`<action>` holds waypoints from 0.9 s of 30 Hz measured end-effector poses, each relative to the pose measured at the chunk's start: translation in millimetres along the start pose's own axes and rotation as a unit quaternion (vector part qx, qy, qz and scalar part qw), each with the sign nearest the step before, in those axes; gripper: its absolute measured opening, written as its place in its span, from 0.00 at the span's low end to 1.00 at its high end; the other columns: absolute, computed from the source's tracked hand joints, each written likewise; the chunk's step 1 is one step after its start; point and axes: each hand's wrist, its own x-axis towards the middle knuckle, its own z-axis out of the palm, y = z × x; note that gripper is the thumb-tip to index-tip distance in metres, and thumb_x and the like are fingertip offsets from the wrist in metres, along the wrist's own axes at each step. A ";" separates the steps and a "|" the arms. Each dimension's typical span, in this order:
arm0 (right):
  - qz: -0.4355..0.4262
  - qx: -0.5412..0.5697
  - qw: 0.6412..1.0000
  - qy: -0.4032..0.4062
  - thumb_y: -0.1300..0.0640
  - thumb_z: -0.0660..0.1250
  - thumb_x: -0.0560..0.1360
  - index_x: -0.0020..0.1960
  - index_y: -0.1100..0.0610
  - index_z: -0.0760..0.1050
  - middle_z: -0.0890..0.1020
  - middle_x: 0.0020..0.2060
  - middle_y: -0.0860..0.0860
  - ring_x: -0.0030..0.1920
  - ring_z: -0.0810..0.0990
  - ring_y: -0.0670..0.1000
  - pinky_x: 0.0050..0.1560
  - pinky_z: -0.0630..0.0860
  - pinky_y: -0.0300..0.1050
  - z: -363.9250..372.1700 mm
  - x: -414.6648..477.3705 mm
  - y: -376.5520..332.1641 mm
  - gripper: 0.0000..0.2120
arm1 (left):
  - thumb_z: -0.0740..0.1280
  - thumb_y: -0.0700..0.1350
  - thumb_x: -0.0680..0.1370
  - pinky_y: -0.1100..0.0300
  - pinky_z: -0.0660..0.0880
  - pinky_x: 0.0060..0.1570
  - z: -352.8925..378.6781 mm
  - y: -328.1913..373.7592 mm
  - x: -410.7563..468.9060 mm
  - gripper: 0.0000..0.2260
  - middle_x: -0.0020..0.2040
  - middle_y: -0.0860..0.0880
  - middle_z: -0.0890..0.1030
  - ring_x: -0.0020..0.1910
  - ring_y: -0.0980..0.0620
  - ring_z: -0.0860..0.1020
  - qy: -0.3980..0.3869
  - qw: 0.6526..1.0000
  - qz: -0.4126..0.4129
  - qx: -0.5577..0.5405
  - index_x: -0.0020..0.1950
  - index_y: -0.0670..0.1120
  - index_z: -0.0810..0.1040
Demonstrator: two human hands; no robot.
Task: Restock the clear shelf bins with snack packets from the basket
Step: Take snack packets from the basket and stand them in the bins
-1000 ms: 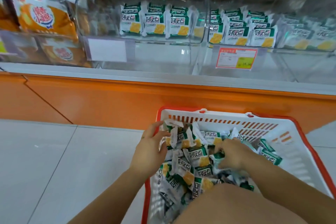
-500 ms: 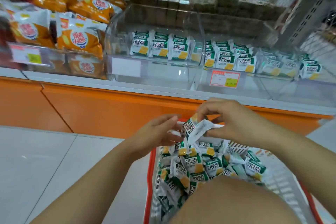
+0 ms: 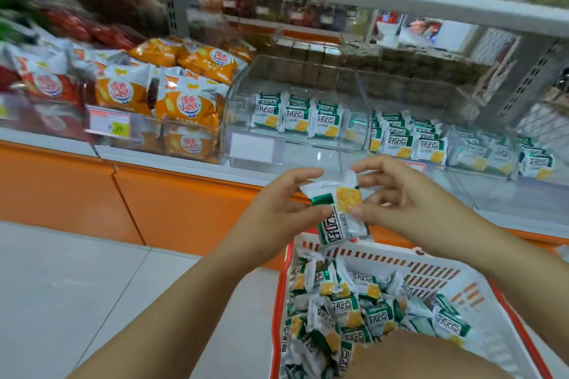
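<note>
**Q:** Where is the item being stocked?
**A:** A green-and-white plastic snack packet (image 3: 338, 209), printed with a yellow cracker, hangs tilted in the air. It is caught between the fingertips of both hands, its lower end just above the basket's far rim.

**Q:** How are the fingers set?
**A:** The left hand (image 3: 277, 209) pinches the packet's left edge between two curled digits. The right hand (image 3: 409, 203) pinches the right edge between thumb and forefinger, with its remaining fingers (image 3: 374, 178) spread apart above. The wrapper appears to hide the other left fingers, so their contact cannot be told.

**Q:** What surrounds the fingers?
**A:** Directly below them stands a white slotted plastic basket with a red rim (image 3: 385, 258), heaped with loose packets (image 3: 348, 308) of the same kind. Beyond the fingertips is a clear curved plastic shelf bin (image 3: 295, 148) holding a row of upright packets (image 3: 295, 117). Beyond the right fingers a second clear bin (image 3: 462, 175) holds several more rows. Well to the left of the left fingers lie orange-and-white snack bags (image 3: 184, 104) behind a price label (image 3: 110, 126). An orange base panel (image 3: 184, 203) runs under the shelf, above the grey tiled floor (image 3: 77, 286).
</note>
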 end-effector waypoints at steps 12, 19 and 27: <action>-0.055 0.061 0.987 0.135 0.54 0.71 0.71 0.43 0.50 0.73 0.82 0.49 0.52 0.46 0.83 0.53 0.55 0.78 0.57 -16.7 67.8 1.7 0.07 | 0.69 0.42 0.76 0.54 0.79 0.47 -13.2 35.3 52.0 0.10 0.51 0.59 0.77 0.40 0.45 0.80 0.128 0.976 0.086 0.153 0.48 0.56 0.73; -0.033 -0.243 0.964 0.105 0.53 0.64 0.78 0.67 0.48 0.72 0.71 0.69 0.47 0.67 0.69 0.46 0.68 0.65 0.44 -82.2 125.7 47.4 0.18 | 0.70 0.44 0.75 0.67 0.64 0.37 -42.5 39.1 162.4 0.11 0.54 0.54 0.77 0.40 0.56 0.73 0.082 0.891 0.055 0.443 0.57 0.49 0.75; -0.093 -0.041 0.982 0.161 0.51 0.62 0.77 0.55 0.31 0.70 0.73 0.51 0.29 0.55 0.77 0.38 0.53 0.69 0.28 -63.4 139.9 89.9 0.14 | 0.70 0.43 0.76 0.64 0.66 0.46 -32.7 -2.2 267.4 0.14 0.59 0.48 0.78 0.52 0.50 0.75 -0.022 0.824 -0.015 0.567 0.61 0.46 0.75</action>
